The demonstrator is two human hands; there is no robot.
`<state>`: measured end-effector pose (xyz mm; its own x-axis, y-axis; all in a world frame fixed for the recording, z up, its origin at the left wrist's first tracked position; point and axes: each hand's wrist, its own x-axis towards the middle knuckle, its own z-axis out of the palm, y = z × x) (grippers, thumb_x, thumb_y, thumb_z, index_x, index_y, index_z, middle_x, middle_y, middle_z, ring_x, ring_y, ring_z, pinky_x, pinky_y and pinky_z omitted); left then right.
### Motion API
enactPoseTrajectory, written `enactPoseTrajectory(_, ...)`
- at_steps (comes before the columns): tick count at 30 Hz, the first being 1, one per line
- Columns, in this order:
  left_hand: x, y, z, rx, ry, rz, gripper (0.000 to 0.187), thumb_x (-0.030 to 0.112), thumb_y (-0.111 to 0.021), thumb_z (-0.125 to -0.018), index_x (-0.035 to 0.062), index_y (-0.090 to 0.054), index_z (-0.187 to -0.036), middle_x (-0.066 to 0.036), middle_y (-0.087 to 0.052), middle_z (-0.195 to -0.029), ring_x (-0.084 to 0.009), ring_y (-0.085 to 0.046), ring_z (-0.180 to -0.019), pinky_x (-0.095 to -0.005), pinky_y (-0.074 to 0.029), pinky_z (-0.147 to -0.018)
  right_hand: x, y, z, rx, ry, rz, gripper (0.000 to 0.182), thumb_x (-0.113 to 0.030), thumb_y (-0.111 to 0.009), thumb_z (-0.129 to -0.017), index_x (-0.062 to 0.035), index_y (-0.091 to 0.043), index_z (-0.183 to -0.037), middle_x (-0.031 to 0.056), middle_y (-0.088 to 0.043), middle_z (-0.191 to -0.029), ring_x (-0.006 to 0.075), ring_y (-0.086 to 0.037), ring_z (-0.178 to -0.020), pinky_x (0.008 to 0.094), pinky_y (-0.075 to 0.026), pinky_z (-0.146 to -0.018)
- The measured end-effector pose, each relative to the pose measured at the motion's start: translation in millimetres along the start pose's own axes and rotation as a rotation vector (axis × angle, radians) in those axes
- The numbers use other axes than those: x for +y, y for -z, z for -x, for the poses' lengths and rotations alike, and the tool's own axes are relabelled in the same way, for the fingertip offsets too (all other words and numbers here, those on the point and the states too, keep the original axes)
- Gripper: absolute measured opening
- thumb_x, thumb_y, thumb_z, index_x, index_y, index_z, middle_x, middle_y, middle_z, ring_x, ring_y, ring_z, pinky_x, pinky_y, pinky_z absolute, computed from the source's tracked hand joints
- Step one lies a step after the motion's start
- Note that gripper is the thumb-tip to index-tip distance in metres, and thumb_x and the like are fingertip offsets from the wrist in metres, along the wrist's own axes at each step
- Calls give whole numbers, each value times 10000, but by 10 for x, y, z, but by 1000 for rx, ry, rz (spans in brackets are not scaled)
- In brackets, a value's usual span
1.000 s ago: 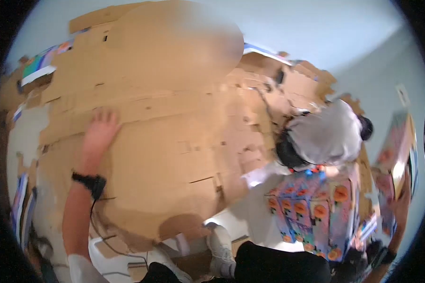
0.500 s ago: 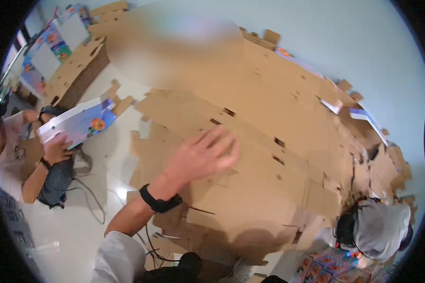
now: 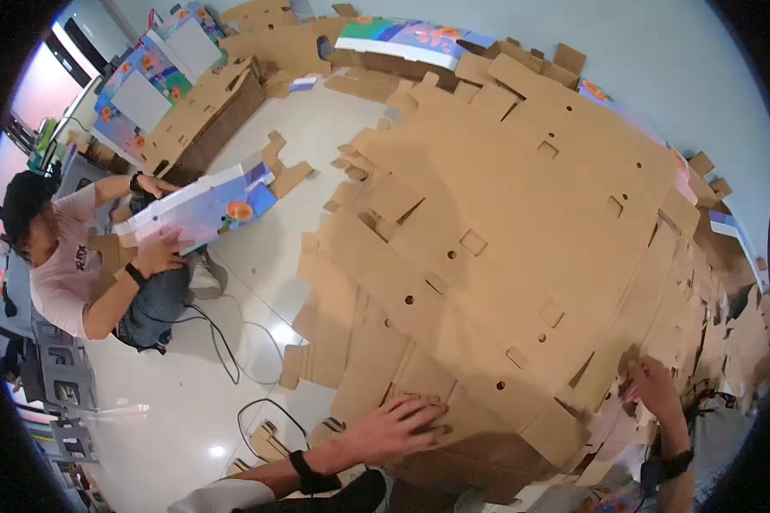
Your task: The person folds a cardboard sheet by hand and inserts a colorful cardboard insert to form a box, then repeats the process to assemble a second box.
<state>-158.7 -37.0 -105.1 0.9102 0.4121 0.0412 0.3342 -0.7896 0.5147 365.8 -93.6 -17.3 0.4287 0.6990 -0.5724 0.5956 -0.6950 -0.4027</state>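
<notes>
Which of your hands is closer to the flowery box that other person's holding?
Left. The left hand is below and right of the box in the picture; the right hand is much farther right.

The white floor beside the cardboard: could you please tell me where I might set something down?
Bare floor shows at lower left, between the grey plastic objects and black cable, and higher up, between the long carton and large cardboard sheet. It is crowded around the right hand, among overlapping cardboard.

shiny white floor [image 3: 167,376], overlapping cardboard sheets [image 3: 505,214]
</notes>
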Motion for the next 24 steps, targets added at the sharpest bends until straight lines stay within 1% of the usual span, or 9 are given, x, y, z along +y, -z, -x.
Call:
enactPoseTrajectory(3, -6, -48, 90, -144, -124, -134, 702, 225, -600, -946, 272, -412, -1620, -159, -381, -1680, -350, -374, -1558, -506, -410, -1224, -458, 121, -129, 330, 187, 301, 209, -155, -735, -967, 11, -656, -1066, 156, -682, -842, 279, -718, -815, 370, -563, -773)
enactPoseTrajectory(5, -25, -126, 76, -173, -192, -123, 739, 239, -569, -961, 279, -344, -1664, -149, -311, -1729, -349, -326, -1589, -507, -391, -1241, -627, 109, -312, 388, 375, 150, 312, -107, -780, -899, -2, -643, -1159, 171, -673, -1005, 335, -705, -976, 407, -566, -893)
enactPoseTrajectory(9, 143, -525, 76, -174, -346, 13, 768, 252, -510, -975, 272, -263, -1701, -107, -175, -1789, -352, -264, -1617, -503, -337, -1283, -887, -102, -798, 472, 739, 362, 660, -196, -825, -895, -45, -529, -1465, 247, -544, -1385, 441, -519, -1342, 494, -447, -1136)
enactPoseTrajectory(11, 268, -671, -14, -231, -430, -12, 770, 278, -481, -975, 266, -240, -1707, -88, -122, -1804, -343, -234, -1629, -500, -290, -1311, -998, -191, -1070, 554, 733, 302, 696, -269, -820, -914, -22, -520, -1492, 270, -519, -1440, 465, -482, -1388, 501, -433, -1150)
enactPoseTrajectory(13, 423, -743, -74, -309, -509, -101, 778, 309, -459, -968, 254, -225, -1708, -76, -88, -1810, -328, -204, -1641, -496, -240, -1336, -1096, -176, -1333, 672, 852, 438, 697, -335, -788, -945, 5, -518, -1490, 263, -524, -1456, 453, -487, -1394, 500, -416, -1165)
enactPoseTrajectory(16, 575, -1088, 17, -206, -608, -248, 780, 300, -460, -955, 236, -241, -1701, -82, -105, -1806, -316, -173, -1650, -486, -196, -1351, -1365, -251, -1678, 690, 853, 396, 675, -379, -752, -971, 21, -536, -1471, 250, -531, -1476, 433, -504, -1381, 500, -416, -1157)
enactPoseTrajectory(19, 537, -1065, 4, -269, -626, -352, 769, 276, -480, -940, 224, -289, -1683, -88, -151, -1797, -319, -173, -1651, -471, -197, -1352, -1674, -265, -1805, 727, 669, 398, 616, -401, -721, -992, 10, -582, -1430, 245, -594, -1405, 429, -559, -1305, 505, -450, -1106)
enactPoseTrajectory(22, 518, -1086, 78, -304, -562, -119, 741, 264, -490, -952, 226, -317, -1671, -91, -191, -1788, -323, -274, -1620, -480, -277, -1321, -1735, -253, -1876, 751, 655, 321, 561, -407, -706, -1001, 2, -625, -1376, 250, -646, -1298, 440, -606, -1202, 508, -479, -1050)
enactPoseTrajectory(24, 423, -861, 73, -350, -524, -62, 683, 285, -514, -953, 209, -410, -1623, -100, -300, -1744, -323, -376, -1564, -489, -348, -1276, -1730, -256, -1769, 579, 684, 134, 526, -380, -718, -993, 0, -640, -1347, 252, -658, -1234, 450, -619, -1158, 511, -488, -1030)
